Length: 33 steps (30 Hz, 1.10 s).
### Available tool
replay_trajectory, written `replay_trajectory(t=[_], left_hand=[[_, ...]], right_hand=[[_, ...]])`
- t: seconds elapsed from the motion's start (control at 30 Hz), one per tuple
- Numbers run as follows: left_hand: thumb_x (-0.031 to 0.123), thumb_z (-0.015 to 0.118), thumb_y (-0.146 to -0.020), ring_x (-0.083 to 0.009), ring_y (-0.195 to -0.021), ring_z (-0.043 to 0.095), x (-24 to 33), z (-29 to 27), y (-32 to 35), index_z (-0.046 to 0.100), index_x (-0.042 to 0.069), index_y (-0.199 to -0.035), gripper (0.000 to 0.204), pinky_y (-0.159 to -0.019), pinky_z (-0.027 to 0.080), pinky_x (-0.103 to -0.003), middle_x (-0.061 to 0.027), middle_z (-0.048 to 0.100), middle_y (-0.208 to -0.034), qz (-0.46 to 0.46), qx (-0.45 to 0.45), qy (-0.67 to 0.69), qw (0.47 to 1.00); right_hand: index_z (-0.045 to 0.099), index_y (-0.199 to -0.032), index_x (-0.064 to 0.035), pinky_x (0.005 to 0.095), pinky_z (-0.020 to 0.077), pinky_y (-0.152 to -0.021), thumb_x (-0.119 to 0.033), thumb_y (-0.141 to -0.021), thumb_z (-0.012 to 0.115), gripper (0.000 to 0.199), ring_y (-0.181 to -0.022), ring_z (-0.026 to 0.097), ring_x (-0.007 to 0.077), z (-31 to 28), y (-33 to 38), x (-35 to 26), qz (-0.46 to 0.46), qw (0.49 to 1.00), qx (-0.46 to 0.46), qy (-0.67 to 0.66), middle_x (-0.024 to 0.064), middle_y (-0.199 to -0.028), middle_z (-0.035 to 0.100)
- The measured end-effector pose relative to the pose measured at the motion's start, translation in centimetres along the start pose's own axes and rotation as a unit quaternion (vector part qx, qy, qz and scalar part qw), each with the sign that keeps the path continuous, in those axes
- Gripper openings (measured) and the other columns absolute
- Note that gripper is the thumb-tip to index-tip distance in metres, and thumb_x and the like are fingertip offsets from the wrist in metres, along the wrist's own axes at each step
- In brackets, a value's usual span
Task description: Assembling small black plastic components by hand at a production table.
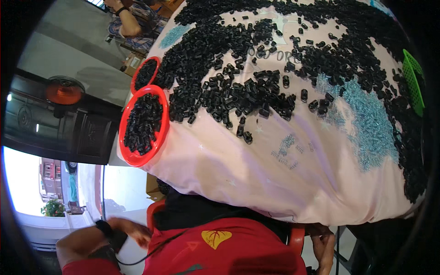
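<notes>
My left hand [139,234] hangs low beside the red chair [157,208], near my waist. Its fingers are bent and blurred, and I see nothing clear in them. On the other side, my right hand [322,239] is by the chair's right arm [297,238], just under the cloth's edge, which partly hides its fingers. Both hands are off the table. Heaps of small black plastic pieces [238,94] cover much of the pink cloth [220,160]. Among them lies a spread of tiny shiny pale-blue pieces [373,133].
Two red trays, one nearer [163,130] and one farther [158,68], hold black pieces at the table's left edge. A green basket [411,75] leans at the right. Another person's arm [129,23] shows at the far left. A fan [63,91] stands left.
</notes>
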<state>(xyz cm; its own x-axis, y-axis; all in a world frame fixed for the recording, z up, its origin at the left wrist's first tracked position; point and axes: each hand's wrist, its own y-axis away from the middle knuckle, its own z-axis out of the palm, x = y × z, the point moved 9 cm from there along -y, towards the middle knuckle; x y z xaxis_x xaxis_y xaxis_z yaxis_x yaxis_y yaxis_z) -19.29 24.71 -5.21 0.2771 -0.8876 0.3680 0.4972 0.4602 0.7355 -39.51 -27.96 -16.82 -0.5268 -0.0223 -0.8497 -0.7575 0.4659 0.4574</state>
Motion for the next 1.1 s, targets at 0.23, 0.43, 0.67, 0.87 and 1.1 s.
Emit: replay_trajectory(t=[0.23, 0.43, 0.67, 0.87, 1.1], left_hand=[[0.035, 0.056, -0.107, -0.0100, -0.073, 0.063, 16.9, -8.6, 7.2, 0.072, 0.002, -0.103, 0.037, -0.069, 0.050, -0.025, -0.0026, 0.068, -0.079, 0.215, 0.459, 0.087, 0.857], [0.018, 0.080, -0.088, -0.0223, -0.082, 0.065, 26.7, -4.2, 5.5, 0.069, 0.005, -0.101, 0.022, -0.075, 0.052, -0.034, -0.0083, 0.066, -0.094, 0.351, 0.564, -0.378, 0.644], [0.006, 0.071, -0.078, -0.0309, -0.083, 0.058, 23.6, -6.3, 1.4, 0.062, 0.007, -0.091, 0.016, -0.072, 0.047, -0.042, -0.0091, 0.056, -0.084, 0.354, 0.563, -0.519, 0.537], [0.002, 0.070, -0.074, -0.0318, -0.080, 0.056, 21.6, -7.1, 3.2, 0.060, 0.006, -0.087, 0.017, -0.069, 0.045, -0.043, -0.0100, 0.053, -0.082, 0.388, 0.581, -0.479, 0.532], [0.005, 0.072, -0.080, -0.0321, -0.077, 0.058, 21.4, -7.3, 4.0, 0.061, 0.005, -0.089, 0.015, -0.065, 0.046, -0.042, -0.0112, 0.055, -0.081, 0.387, 0.572, -0.461, 0.556]], right_hand=[[0.070, -0.105, 0.0063, 0.0262, 0.0488, -0.067, -0.015, -0.098, 0.064, 0.024, -0.070, 0.063, 0.0112, -4.5, 4.1, -8.3, 0.136, 0.986, 0.041, 0.089, 0.0099, -0.076, 0.069], [0.071, -0.099, 0.0042, 0.0313, 0.0489, -0.068, -0.012, -0.094, 0.065, 0.018, -0.070, 0.064, 0.0183, -5.4, 5.3, -21.9, -0.039, 0.984, 0.110, 0.138, 0.0144, -0.079, 0.068], [0.067, -0.119, -0.0009, 0.0439, 0.0546, -0.072, -0.014, -0.089, 0.075, 0.033, -0.078, 0.068, 0.0362, 4.7, -5.1, -32.1, -0.286, 0.865, -0.020, 0.411, 0.0169, -0.085, 0.070], [0.069, -0.112, -0.0061, 0.0462, 0.0544, -0.072, -0.017, -0.087, 0.075, 0.028, -0.086, 0.068, 0.0375, 9.8, -10.5, -32.1, -0.370, 0.761, -0.056, 0.530, 0.0159, -0.085, 0.070], [0.072, -0.101, -0.0059, 0.0453, 0.0546, -0.072, -0.013, -0.086, 0.072, 0.016, -0.081, 0.070, 0.0371, 3.8, -12.0, -32.3, -0.329, 0.778, 0.064, 0.531, 0.0168, -0.087, 0.072]])
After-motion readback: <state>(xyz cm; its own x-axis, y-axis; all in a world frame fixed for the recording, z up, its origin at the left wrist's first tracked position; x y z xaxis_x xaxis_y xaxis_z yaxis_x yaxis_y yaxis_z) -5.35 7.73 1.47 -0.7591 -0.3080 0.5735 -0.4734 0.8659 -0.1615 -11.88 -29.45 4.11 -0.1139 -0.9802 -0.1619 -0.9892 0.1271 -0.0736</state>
